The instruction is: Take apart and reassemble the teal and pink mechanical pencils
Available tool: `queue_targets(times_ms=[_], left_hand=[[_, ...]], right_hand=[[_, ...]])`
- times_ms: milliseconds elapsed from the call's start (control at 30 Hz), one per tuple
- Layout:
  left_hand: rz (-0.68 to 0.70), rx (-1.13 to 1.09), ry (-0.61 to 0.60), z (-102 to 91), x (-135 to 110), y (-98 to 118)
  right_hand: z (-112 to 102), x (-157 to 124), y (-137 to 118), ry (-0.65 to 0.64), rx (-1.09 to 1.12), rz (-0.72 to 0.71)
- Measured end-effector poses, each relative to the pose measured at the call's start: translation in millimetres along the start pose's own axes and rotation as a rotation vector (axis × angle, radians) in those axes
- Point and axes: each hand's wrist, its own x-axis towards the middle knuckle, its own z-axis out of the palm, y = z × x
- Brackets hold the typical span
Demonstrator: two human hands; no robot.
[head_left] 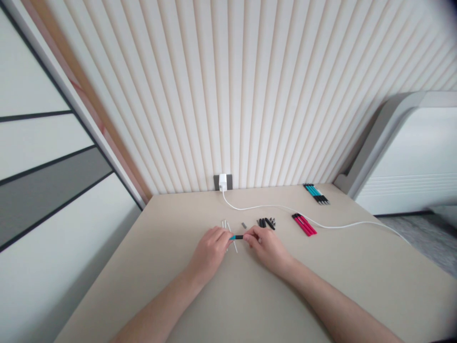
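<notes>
Between my hands, level above the table, is a pen (pixel 238 237) with a blue barrel and a black grip. My left hand (pixel 213 243) is closed round its blue end. At the black end, the fingers of my right hand (pixel 266 245) pinch the pen; they cover its tip. Thin white pen refills (pixel 232 240) lie beneath and beside my left hand, partly hidden by it. Just beyond my right hand are several black grip sleeves (pixel 270 223) and small grey tips (pixel 273 221). A short grey piece (pixel 243 225) lies between the refills and the sleeves.
Pink-red pen barrels (pixel 304 225) lie right of my right hand. Several blue-and-black pens (pixel 316 194) sit in a row at the back right. A white cable (pixel 271 206) runs from a plugged-in charger (pixel 223 182) across the table (pixel 171 224) to the right edge.
</notes>
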Motion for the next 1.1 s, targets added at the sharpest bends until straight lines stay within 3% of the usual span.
queue_targets(times_ms=[233, 433, 533, 767, 967, 1100], left_hand=[[0.006, -0.026, -0.004, 0.6, 0, 1], [-0.081, -0.061, 0.017, 4.4, -1, -1], [-0.103, -0.074, 0.025, 4.7, -1, -2], [-0.103, -0.05, 0.003, 2.7, -1, -1], [-0.045, 0.019, -0.009, 0.5, 1, 1], [-0.033, 0.012, 0.043, -1.3, 2, 1]], right_hand=[[4, -2, 2, -0.036, -0.034, 0.013], [-3, 6, 12, 0.196, -0.033, -0.016], [-5, 8, 17, 0.239, -0.011, -0.065], [-2, 3, 12, 0.092, -0.157, -0.329], [-5, 2, 8, 0.01, -0.239, -0.311], [-1, 3, 10, 0.033, -0.19, -0.296]])
